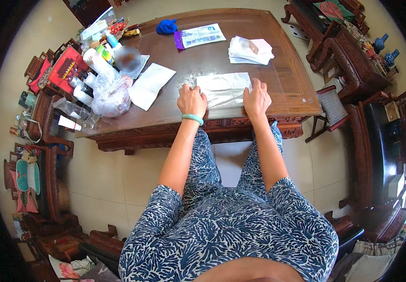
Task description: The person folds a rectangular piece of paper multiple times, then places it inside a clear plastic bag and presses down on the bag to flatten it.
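A flat, thin, whitish sheet or pouch with a silvery sheen (224, 90) lies on the dark wooden table (287, 89) in front of me. My left hand (192, 101), with a pale green bangle on its wrist, has its fingers curled at the sheet's left edge. At the right edge, my right hand (257, 97) is closed, thumb and fingers together on the sheet. A second white sheet (152, 85) rests slantwise to the left. Farther off lie a stack of white sheets (247, 52) and a white and purple package (202, 36).
Bottles, jars and a clear plastic bag (111, 96) crowd the table's left side. A blue crumpled cloth (166, 27) sits near the far edge. A white tube (69, 123) lies at the left corner. A stool (332, 108) stands beyond the right edge.
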`<state>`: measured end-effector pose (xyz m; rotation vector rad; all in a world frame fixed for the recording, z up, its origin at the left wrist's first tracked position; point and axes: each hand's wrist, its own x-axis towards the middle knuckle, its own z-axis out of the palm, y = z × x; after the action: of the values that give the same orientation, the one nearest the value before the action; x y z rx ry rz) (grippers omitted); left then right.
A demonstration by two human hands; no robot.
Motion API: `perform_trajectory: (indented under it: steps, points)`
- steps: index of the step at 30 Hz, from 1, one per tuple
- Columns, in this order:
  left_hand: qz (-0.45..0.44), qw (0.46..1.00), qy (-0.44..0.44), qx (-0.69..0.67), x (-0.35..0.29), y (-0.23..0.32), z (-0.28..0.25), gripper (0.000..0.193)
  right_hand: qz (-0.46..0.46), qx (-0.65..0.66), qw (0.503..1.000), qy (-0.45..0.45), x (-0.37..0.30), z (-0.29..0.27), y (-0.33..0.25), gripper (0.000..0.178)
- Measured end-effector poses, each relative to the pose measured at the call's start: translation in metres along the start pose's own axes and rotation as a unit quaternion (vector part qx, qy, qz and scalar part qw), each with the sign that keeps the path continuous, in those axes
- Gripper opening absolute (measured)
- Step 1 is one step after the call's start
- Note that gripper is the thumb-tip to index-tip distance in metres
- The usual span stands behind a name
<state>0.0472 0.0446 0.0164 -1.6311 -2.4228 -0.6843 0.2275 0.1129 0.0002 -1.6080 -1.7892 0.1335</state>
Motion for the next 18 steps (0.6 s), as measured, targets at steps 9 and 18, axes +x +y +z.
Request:
perform_trajectory:
  steps: [9,18]
  points:
    - [0.150,0.979,-0.140,0.013,0.038,0.025,0.044,0.053,-0.238,0.225,0.940,-0.100,0.013,0.026,-0.047,0.048]
    - [0.140,0.967,-0.209,0.047,0.026,0.012,0.052,0.068,-0.245,0.112,0.943,-0.197,-0.003,0.065,-0.026,0.069]
